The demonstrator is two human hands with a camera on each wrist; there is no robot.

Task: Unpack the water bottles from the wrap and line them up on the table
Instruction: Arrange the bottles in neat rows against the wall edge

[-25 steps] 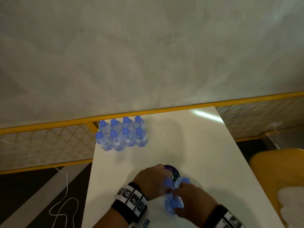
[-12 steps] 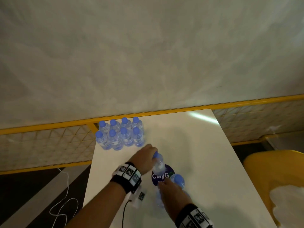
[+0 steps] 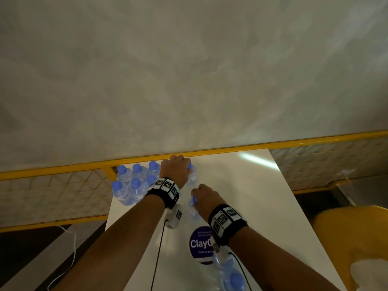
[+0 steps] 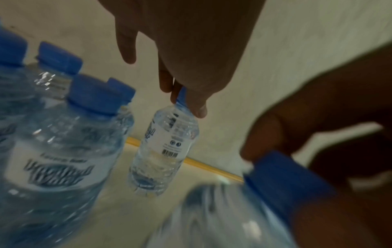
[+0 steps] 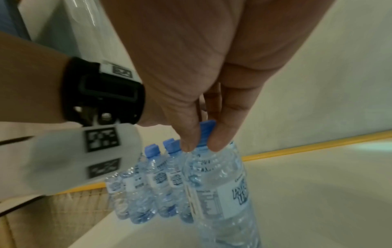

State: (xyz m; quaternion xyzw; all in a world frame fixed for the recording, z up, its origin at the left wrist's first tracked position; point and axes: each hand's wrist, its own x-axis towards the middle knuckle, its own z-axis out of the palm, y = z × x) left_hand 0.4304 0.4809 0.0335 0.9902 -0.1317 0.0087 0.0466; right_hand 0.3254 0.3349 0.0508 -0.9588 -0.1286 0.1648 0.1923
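White table, yellow rail behind. One bottle was pinched by its cap in the left hand beside the standing bottle group; second bottle was pinched by the right hand, probably airborne.

bottle in left hand: clear, blue cap, upright, pinched by cap | bottle in right hand: same, hanging upright below fingers | grouped bottles: upright, just left of left hand | wrap: behind right wrist, one bottle inside

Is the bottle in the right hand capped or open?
Capped: the right hand pinches the bottle by its blue cap.
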